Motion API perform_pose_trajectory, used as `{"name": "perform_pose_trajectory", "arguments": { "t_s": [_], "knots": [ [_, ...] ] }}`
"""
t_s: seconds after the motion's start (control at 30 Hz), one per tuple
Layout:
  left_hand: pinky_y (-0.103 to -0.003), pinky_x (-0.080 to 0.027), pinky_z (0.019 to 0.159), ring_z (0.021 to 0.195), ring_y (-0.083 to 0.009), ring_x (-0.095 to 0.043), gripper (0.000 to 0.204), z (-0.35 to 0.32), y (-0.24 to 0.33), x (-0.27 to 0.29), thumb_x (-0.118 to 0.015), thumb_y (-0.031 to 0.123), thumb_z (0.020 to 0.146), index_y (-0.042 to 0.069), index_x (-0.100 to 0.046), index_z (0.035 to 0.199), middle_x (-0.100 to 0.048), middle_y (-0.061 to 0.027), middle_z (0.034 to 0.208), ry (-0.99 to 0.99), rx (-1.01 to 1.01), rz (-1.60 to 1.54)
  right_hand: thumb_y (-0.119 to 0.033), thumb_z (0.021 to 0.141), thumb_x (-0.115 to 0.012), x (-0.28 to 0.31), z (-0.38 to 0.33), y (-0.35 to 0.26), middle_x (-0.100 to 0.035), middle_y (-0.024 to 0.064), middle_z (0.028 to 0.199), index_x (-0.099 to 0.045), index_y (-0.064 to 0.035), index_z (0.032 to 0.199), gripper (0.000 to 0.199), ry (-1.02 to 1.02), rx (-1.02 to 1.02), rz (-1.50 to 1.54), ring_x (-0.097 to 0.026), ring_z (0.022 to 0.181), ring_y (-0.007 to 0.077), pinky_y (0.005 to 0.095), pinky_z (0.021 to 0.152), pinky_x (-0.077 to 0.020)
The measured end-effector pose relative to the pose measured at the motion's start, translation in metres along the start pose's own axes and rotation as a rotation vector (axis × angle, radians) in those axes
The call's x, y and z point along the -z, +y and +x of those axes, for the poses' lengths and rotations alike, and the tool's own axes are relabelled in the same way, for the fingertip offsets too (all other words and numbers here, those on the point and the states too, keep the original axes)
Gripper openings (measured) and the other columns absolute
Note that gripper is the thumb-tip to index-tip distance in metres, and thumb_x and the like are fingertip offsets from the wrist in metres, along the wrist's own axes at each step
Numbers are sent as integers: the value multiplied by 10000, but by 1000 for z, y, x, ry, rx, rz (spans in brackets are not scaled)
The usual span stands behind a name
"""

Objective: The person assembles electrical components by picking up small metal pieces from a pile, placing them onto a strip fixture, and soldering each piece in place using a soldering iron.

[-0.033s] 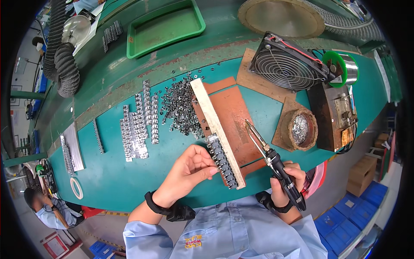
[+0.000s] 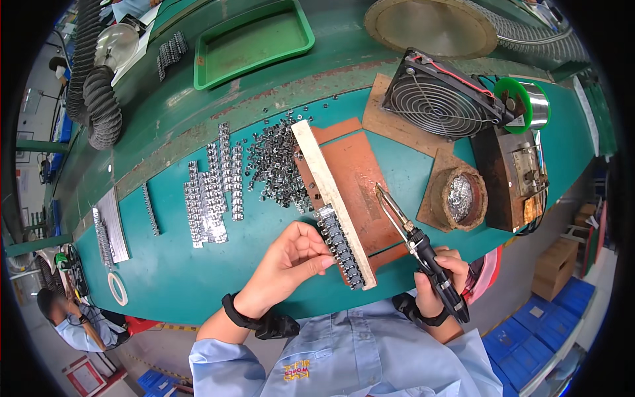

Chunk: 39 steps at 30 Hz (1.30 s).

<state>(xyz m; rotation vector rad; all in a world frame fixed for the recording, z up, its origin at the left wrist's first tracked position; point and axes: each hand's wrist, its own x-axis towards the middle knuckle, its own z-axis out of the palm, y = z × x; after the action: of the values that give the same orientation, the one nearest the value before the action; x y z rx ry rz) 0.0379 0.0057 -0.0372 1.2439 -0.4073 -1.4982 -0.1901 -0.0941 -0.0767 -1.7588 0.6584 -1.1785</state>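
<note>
1. Head view: the soldering iron (image 2: pixel 423 252) slants, its tip pointing up and left, over the brown board (image 2: pixel 354 162).
2. Its handle lies within the right hand (image 2: pixel 430 299), which grips it.
3. The component strip (image 2: pixel 340 248) runs from upper left to lower right along the pale bar (image 2: pixel 317 159).
4. It lies just right of the left hand (image 2: pixel 290 261), fingers curled, thumb at its edge; whether they pinch it, I cannot tell.

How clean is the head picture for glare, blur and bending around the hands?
Head view: left hand, right hand and black-handled soldering iron look fairly sharp, no obvious motion blur; head view: bright glints on the silver metal strips; head view: the long teal tabletop's near edge curves from fisheye distortion, and the frame's corners go black.
</note>
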Motion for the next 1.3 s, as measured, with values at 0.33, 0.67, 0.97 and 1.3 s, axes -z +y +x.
{"name": "perform_pose_trajectory", "arguments": {
  "t_s": [0.33, 0.67, 0.97, 1.3],
  "knots": [
    [-204, -457, 657, 745, -81, -553, 221, 0, 1, 0, -577, -40, 797, 59, -427, 925, -552, -21, 822, 0, -2, 10, 5, 655, -701, 0, 0, 0, -519, 72, 794, -466, -33, 980, 403, 4, 2, 13, -509, 663, 183, 307, 635, -401],
    [-208, -460, 660, 742, -83, -556, 233, 2, -1, -1, -584, -49, 788, 57, -429, 925, -547, -18, 815, 7, -6, -6, -2, 654, -706, 2, 1, 0, -517, 74, 799, -466, -35, 982, 408, -11, 8, 13, -510, 670, 184, 310, 626, -400],
    [-221, -457, 684, 757, -97, -559, 267, 2, -1, 1, -576, -60, 789, 59, -418, 968, -554, -30, 824, -27, -6, -48, -82, 623, -757, 21, -5, -13, -525, 70, 759, -480, -47, 963, 441, -102, 103, 133, -505, 621, 173, 293, 589, -390],
    [-228, -439, 689, 759, -102, -549, 264, 4, -4, 5, -566, -47, 805, 47, -395, 983, -568, -48, 816, -62, -13, -73, -145, 609, -762, 21, 3, -27, -510, 57, 684, -491, -50, 901, 410, -353, 129, 96, -475, 557, 172, 299, 530, -365]
  ]
}}
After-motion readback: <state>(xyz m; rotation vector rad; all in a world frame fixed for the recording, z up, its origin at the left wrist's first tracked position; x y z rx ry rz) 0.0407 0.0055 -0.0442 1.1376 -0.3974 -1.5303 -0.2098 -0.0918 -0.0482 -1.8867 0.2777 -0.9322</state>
